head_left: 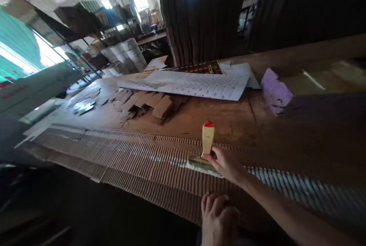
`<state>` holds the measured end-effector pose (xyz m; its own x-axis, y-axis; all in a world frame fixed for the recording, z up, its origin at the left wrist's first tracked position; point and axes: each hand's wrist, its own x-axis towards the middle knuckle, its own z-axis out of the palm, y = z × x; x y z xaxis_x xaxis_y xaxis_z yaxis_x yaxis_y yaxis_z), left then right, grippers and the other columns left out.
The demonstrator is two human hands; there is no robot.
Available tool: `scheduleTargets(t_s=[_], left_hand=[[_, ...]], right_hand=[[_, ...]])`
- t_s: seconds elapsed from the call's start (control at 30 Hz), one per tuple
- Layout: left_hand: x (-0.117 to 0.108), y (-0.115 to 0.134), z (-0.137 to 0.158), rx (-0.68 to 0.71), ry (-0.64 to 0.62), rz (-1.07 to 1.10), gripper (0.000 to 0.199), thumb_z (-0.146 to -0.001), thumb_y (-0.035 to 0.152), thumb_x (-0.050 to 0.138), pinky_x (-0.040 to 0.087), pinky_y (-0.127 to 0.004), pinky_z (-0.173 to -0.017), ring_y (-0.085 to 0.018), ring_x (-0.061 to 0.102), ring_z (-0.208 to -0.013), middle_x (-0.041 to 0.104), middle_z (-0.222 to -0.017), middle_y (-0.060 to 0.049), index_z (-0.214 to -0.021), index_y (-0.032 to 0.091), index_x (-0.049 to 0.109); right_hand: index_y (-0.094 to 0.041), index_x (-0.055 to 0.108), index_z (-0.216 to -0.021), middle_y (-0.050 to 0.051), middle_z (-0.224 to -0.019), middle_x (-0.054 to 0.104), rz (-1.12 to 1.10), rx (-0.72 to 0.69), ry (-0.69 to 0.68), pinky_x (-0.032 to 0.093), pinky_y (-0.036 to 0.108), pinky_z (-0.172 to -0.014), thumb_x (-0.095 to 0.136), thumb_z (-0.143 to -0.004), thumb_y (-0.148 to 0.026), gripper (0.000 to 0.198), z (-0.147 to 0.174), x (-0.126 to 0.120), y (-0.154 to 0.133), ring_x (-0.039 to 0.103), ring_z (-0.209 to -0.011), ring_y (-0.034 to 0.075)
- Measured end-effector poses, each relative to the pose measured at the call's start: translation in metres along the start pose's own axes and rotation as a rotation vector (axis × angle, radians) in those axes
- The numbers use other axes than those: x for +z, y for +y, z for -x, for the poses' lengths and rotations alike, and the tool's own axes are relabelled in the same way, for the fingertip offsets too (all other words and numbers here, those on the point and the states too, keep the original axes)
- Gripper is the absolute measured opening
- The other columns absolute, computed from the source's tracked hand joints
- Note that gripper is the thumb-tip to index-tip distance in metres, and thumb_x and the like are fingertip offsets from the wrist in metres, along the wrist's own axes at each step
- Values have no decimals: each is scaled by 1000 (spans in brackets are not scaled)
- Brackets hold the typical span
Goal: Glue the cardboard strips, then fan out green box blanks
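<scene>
My right hand [225, 162] is closed around a wide glue brush [208, 139] with a pale handle and red end. The brush head touches the ridges of a long brown corrugated cardboard sheet [128, 158]. A whitish wet-looking streak [286, 181] runs along the ridges on both sides of the brush. Close to the sheet's near edge, my left hand [219, 215] has its fingers curled together on the cardboard. Its fingertips are partly hidden and blurred.
Beyond the sheet, on the wooden table [228, 116], lie loose cardboard pieces [162, 106] and printed white paper [200, 84]. A purple block-like object [276, 91] stands at the right. Tall dark stacks [200, 21] rise behind the table, and white rolls or drums [131, 53] stand farther back.
</scene>
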<state>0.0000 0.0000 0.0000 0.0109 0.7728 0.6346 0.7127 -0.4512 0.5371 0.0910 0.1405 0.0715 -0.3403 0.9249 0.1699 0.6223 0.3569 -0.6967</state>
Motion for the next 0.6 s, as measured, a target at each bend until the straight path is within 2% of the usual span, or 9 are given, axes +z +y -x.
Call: scheduleTargets(t_s=[0.13, 0.27, 0.37, 0.47, 0.53, 0.6], left_hand=[[6, -1, 5, -32, -5, 19, 27, -88, 15, 45, 41, -36, -93, -17, 62, -88, 70, -90, 2, -78, 29, 67], [4, 2, 3, -28, -43, 18, 26, -86, 12, 48, 42, -38, -94, -18, 63, -89, 70, -89, 1, -82, 28, 67], [-2, 0, -1, 4, -20, 17, 23, -87, 13, 49, 43, -35, -93, -17, 63, -88, 70, -87, 0, -82, 28, 67], [-11, -10, -2, 7, 68, -1, 23, -91, 21, 47, 39, -36, -96, -17, 63, -88, 70, -86, 2, -79, 28, 67], [-16, -20, 0, -1, 96, -16, 24, -92, 26, 47, 37, -37, -98, -17, 63, -88, 70, -85, 2, -79, 29, 67], [-21, -29, 5, -25, 73, -27, 22, -92, 26, 48, 37, -37, -98, -17, 62, -90, 71, -87, 2, -81, 30, 68]], right_hand=[[-20, 64, -71, 8, -68, 73, 38, 62, 35, 43, 27, -55, 54, -82, -40, 25, 14, -19, 29, 66, -60, 20], [-21, 62, -68, 8, -63, 72, 51, 165, 125, 44, 29, -51, 47, -84, -55, 41, 37, -68, 62, 66, -55, 21], [-21, 65, -71, 7, -64, 73, 30, 173, 162, 47, 30, -52, 48, -82, -58, 43, 40, -85, 60, 67, -57, 22], [-20, 66, -74, 6, -64, 73, -5, 97, 118, 47, 28, -52, 49, -84, -53, 38, 22, -61, 27, 66, -57, 21], [-20, 67, -75, 6, -65, 73, -20, 27, 60, 46, 27, -53, 50, -86, -47, 33, 6, -31, -4, 67, -57, 20], [-20, 68, -78, 7, -70, 75, -24, -22, 12, 46, 27, -56, 50, -86, -41, 29, -8, 0, -30, 68, -62, 20]])
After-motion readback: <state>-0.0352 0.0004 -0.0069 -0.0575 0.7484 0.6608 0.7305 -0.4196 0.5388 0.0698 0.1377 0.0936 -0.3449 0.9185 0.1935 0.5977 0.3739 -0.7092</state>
